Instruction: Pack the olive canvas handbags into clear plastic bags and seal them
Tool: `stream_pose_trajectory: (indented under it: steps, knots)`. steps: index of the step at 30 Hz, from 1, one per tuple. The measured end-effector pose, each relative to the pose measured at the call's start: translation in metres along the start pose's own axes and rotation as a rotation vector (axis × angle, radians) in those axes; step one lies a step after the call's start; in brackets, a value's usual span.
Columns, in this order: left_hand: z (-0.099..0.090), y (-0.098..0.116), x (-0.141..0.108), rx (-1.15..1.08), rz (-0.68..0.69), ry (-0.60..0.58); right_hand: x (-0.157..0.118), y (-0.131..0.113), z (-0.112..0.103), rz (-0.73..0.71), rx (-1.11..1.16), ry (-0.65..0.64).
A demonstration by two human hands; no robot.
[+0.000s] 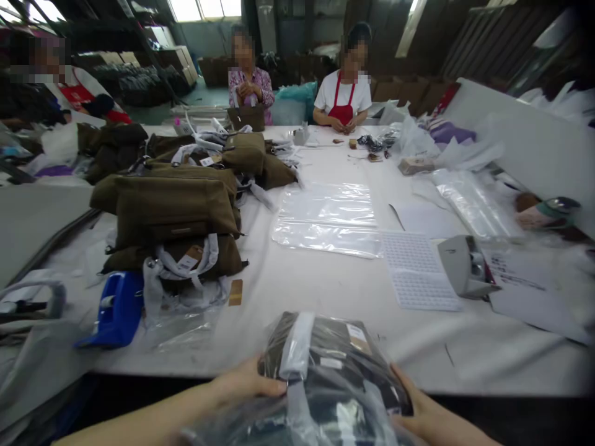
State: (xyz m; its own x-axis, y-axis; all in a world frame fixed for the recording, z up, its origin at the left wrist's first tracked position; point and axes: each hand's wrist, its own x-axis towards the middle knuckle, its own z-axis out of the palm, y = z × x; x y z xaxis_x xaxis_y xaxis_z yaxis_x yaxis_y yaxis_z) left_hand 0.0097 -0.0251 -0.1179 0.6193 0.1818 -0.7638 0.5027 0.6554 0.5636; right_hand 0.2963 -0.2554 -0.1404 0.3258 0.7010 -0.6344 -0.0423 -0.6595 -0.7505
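Note:
A dark handbag (325,353) inside a clear plastic bag (260,427) rests at the near edge of the white table. Its handle is wrapped in white material, and a white tag shows through the plastic. My left hand (253,379) grips the bag's left side, thumb on top. At the right side, my right hand (418,406) holds it, with the fingers partly hidden by the bag. The loose plastic spreads toward me, below the bag.
Olive handbags (176,198) are piled at the left, behind a blue tape dispenser (118,310). Flat clear bags (328,217) lie mid-table. A printed sheet (418,269) and a white device (465,266) are at the right. Two people (344,93) work across the table; another (88,93) is far left.

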Motion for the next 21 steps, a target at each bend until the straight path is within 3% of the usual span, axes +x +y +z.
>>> stream_pose_trajectory:
  steps: [3,5,7,10,13,17,21]
  knots:
    - [0.004,-0.017,0.001,-0.106,-0.031,-0.033,-0.002,0.012,0.011,0.022,0.186,-0.195]
    - [0.002,-0.012,0.006,-0.096,0.101,0.015,0.006,0.010,0.002,-0.050,0.222,-0.206]
    - [-0.003,0.002,0.020,-0.056,0.278,0.085,0.024,0.004,-0.015,-0.166,0.176,-0.137]
    - [-0.013,0.025,0.060,0.108,0.521,0.233,0.072,-0.005,-0.037,-0.325,-0.023,0.094]
    - [-0.027,0.029,0.112,0.297,0.667,0.422,0.129,0.000,-0.038,-0.360,-0.174,0.305]
    - [-0.040,0.003,0.161,0.420,0.653,0.559,0.181,0.031,-0.016,-0.318,-0.131,0.356]
    - [-0.046,-0.018,0.166,0.507,0.546,0.547,0.188,0.057,-0.004,-0.360,-0.109,0.387]
